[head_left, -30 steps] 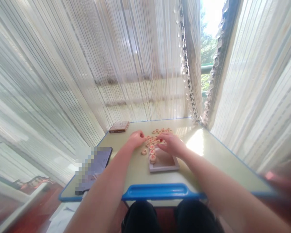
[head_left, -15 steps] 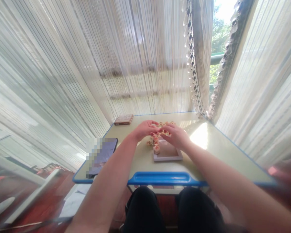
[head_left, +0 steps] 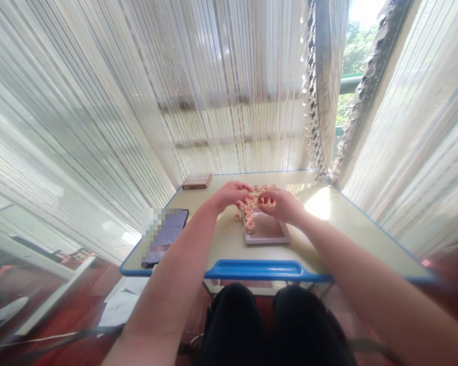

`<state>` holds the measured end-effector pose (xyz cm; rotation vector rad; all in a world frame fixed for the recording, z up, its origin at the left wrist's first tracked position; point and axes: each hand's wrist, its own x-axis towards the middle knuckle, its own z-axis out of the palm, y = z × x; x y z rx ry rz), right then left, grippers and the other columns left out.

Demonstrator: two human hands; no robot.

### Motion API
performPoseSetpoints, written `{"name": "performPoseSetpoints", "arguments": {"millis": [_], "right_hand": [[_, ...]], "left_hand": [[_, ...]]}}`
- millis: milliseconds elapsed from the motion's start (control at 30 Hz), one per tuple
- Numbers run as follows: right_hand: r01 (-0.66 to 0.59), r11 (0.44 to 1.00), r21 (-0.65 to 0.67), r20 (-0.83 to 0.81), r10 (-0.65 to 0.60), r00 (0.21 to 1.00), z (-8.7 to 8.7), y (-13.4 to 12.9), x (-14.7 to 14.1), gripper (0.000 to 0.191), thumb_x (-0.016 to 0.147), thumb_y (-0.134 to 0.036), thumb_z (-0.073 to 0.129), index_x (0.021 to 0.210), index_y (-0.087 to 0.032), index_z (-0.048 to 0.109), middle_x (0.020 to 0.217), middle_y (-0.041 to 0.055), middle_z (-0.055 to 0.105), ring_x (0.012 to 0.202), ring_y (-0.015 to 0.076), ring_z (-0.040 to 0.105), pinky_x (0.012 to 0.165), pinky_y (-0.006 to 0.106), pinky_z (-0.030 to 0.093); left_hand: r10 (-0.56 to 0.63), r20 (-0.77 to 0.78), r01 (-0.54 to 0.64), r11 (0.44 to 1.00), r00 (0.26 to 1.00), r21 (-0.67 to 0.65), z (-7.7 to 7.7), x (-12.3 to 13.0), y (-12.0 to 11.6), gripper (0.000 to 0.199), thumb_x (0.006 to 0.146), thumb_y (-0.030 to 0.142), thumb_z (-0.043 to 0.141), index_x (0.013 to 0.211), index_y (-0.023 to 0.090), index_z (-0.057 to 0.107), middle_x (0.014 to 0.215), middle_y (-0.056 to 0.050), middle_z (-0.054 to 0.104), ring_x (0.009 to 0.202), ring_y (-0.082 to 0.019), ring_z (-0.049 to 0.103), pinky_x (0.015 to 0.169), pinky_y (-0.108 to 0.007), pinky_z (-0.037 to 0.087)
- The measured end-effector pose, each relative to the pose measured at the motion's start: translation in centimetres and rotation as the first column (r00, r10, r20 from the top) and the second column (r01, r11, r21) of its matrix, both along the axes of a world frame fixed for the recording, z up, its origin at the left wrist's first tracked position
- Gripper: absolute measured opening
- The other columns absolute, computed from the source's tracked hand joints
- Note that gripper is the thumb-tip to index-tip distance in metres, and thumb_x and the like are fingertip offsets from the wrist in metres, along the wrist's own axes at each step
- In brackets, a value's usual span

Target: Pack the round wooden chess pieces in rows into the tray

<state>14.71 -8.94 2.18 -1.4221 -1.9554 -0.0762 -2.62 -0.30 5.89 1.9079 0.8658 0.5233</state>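
Observation:
My left hand (head_left: 233,196) hovers over the loose xiangqi pieces beyond a shallow box, its fingers stretched and apart. My right hand (head_left: 278,204) is over the far edge of the box, thumb and fingers curled together in a pinch; whatever sits between them is too small to make out. The open box (head_left: 269,241) has a pale rim and a brownish floor. Along its left side stands a row of round wooden xiangqi pieces (head_left: 250,226) with red characters. One more piece (head_left: 237,217) lies on the table just left of the box. Several others (head_left: 265,187) are partly hidden behind my hands.
A tablet-like device (head_left: 168,236) lies at the table's left edge. At the far left corner is a flat brown box (head_left: 197,181). The table (head_left: 229,244) has a blue rim with a moulded blue handle (head_left: 257,268) at the front. Striped curtains (head_left: 221,101) hang behind it.
My hands, close together before, have moved apart, the right one drawing back to the right. The view has also shifted slightly, so the table appears higher.

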Motion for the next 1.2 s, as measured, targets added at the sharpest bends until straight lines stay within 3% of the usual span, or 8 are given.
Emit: {"name": "performPoseSetpoints", "arguments": {"millis": [67,133,300,433,667,933,1100,1200], "right_hand": [[-0.044,0.995,-0.086,0.105,0.053,0.993,0.2,-0.1,0.2,0.014,0.07,-0.034,0.062,0.076,-0.023,0.067,0.071,0.0019,0.061,0.077,0.0185,0.051,0.07,0.03,0.041],[-0.067,0.982,-0.175,0.204,0.102,0.974,0.4,-0.3,0.4,0.015,0.067,-0.037,0.064,0.072,-0.024,0.069,0.07,0.0026,0.06,0.08,0.0206,0.049,0.075,0.033,0.04],[-0.011,0.966,-0.259,0.265,0.081,0.961,0.4,-0.4,0.5,0.016,0.068,-0.038,0.063,0.072,-0.024,0.07,0.087,0.006,0.06,0.087,0.0227,0.049,0.08,0.035,0.04],[0.022,0.955,-0.296,0.247,0.054,0.967,0.2,0.1,0.5,0.016,0.068,-0.035,0.062,0.077,-0.023,0.07,0.09,0.0063,0.059,0.089,0.0219,0.052,0.08,0.034,0.041],[0.063,0.942,-0.331,0.154,-0.012,0.988,-0.3,0.9,0.7,0.018,0.069,-0.038,0.061,0.077,-0.024,0.068,0.093,0.0041,0.058,0.085,0.0181,0.055,0.075,0.028,0.044],[0.104,0.956,-0.273,0.11,-0.076,0.991,-1.5,1.9,1.1,0.02,0.07,-0.041,0.06,0.079,-0.025,0.067,0.092,0.0037,0.057,0.089,0.0192,0.053,0.079,0.03,0.042],[0.106,0.966,-0.235,0.1,-0.085,0.991,-1.9,2.6,1.3,0.019,0.07,-0.041,0.059,0.079,-0.025,0.067,0.089,0.0038,0.057,0.091,0.02,0.051,0.08,0.031,0.041],[0.13,0.964,-0.231,0.131,-0.102,0.986,-1.7,2.3,1.1,0.021,0.069,-0.042,0.059,0.079,-0.026,0.068,0.089,0.0042,0.058,0.093,0.0219,0.048,0.083,0.034,0.038]], "left_hand": [[0.1,-0.109,-0.085,0.987,0.989,0.135,0.0,-0.4,0.5,0.027,0.065,0.019,0.059,0.091,0.013,0.062,0.076,-0.007,0.064,0.059,-0.01,0.054,0.044,-0.019,0.039],[0.136,-0.26,-0.08,0.973,0.956,0.215,0.0,-0.8,0.9,0.022,0.064,0.021,0.056,0.084,0.014,0.064,0.075,-0.005,0.065,0.052,-0.009,0.051,0.041,-0.019,0.037],[0.108,-0.51,-0.02,0.984,0.853,0.176,0.0,-1.3,0.8,0.018,0.064,0.025,0.055,0.073,0.013,0.064,0.069,-0.006,0.066,0.044,-0.01,0.051,0.04,-0.021,0.038],[0.03,-0.506,-0.013,0.999,0.862,0.036,-0.2,-0.9,0.4,0.018,0.064,0.023,0.057,0.078,0.014,0.062,0.071,-0.006,0.067,0.055,-0.012,0.06,0.044,-0.018,0.04],[-0.016,-0.445,0.01,1.0,0.896,-0.015,-0.4,-0.6,0.1,0.014,0.062,0.018,0.058,0.074,0.013,0.064,0.074,-0.005,0.067,0.06,-0.011,0.061,0.044,-0.016,0.04],[0.097,-0.445,0.009,0.973,0.89,0.23,-1.1,-0.2,0.6,0.018,0.064,0.024,0.055,0.075,0.016,0.067,0.061,0.0,0.061,0.044,-0.007,0.043,0.042,-0.02,0.035],[0.172,-0.398,-0.013,0.928,0.901,0.372,-1.8,0.2,1.1,0.018,0.066,0.023,0.054,0.075,0.016,0.068,0.067,-0.001,0.064,0.059,-0.01,0.053,0.055,-0.02,0.04],[0.169,-0.391,-0.006,0.922,0.905,0.387,-2.2,0.1,1.4,0.018,0.066,0.024,0.054,0.076,0.015,0.067,0.067,-0.001,0.064,0.063,-0.012,0.055,0.057,-0.021,0.04]]}}
